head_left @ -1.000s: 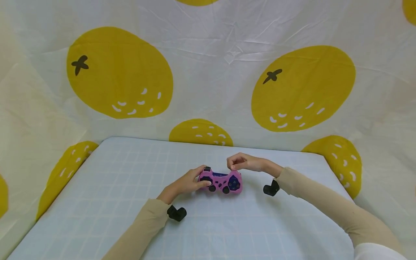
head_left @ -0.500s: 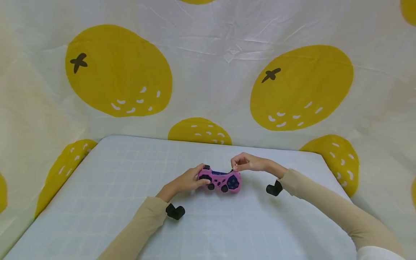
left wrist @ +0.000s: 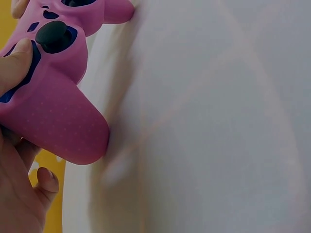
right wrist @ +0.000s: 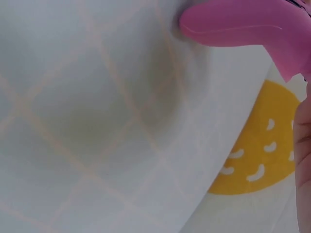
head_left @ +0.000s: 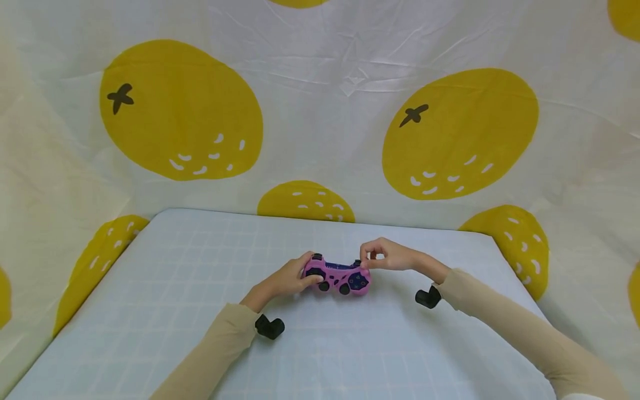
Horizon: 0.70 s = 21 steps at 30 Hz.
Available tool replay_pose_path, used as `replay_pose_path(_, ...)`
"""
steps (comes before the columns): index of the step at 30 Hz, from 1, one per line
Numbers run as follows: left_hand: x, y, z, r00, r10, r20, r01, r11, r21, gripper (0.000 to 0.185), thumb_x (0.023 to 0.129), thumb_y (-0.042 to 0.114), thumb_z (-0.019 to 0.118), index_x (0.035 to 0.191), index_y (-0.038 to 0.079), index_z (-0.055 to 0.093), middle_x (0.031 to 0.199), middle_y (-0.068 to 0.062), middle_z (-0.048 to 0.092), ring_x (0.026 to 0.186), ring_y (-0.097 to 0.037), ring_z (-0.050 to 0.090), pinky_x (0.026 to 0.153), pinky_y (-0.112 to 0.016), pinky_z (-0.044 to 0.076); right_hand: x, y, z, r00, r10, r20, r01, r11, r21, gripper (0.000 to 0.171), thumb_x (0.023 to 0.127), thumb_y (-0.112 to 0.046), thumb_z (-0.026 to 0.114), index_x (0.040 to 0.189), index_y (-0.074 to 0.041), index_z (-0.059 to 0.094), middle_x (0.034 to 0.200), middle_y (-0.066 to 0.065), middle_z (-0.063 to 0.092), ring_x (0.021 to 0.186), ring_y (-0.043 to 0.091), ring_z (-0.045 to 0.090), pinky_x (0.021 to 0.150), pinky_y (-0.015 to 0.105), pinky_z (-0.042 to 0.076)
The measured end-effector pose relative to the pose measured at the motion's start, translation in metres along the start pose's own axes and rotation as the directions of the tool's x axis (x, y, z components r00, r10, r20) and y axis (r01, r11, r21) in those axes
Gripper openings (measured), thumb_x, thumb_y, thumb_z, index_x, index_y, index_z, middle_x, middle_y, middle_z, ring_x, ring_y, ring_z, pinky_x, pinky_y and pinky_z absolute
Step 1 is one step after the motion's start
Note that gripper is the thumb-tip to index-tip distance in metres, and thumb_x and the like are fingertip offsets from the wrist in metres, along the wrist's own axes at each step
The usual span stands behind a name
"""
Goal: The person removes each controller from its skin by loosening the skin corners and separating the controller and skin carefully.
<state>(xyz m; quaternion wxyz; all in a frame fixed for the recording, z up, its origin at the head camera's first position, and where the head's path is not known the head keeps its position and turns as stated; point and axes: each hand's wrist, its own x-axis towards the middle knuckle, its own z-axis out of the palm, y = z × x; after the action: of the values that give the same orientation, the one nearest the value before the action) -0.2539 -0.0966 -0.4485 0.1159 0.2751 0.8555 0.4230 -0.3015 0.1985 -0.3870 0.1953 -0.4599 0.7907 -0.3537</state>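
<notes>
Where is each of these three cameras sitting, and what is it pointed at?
Head: worn on the head, looking forward and down at the table; both sleeved arms, left hand and right hand show.
Left wrist: beside the left hand's fingers, facing the pink controller.
Right wrist: low over the table, facing the controller's grip; a sliver of hand at the right edge.
All three share the controller.

The game controller at frame centre is pink with dark blue panels and black sticks. The table cover is pale blue with a faint cream grid. The backdrop cloth is white with mustard-yellow oranges.
</notes>
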Motion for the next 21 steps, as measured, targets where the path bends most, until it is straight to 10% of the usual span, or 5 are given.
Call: replay_pose_path(21, -0.002, 0.0, 0.005, 1.0, 0.015, -0.019, -0.015, 1.0, -0.022, 0.046, 0.094, 0.031, 0.061, 0.13, 0.009, 0.042, 0.096, -0.004, 0.06, 0.082, -0.013, 0.052, 0.074, -0.026, 0.046, -0.02, -0.001, 0.02, 0.988, -0.064, -0.144, 0.055, 0.996, -0.066, 0.008, 0.088, -0.01, 0.068, 0.084, -0.015, 0.062, 0.081, 0.0, 0.061, 0.081, 0.009, 0.056, 0.081, 0.041, 0.048)
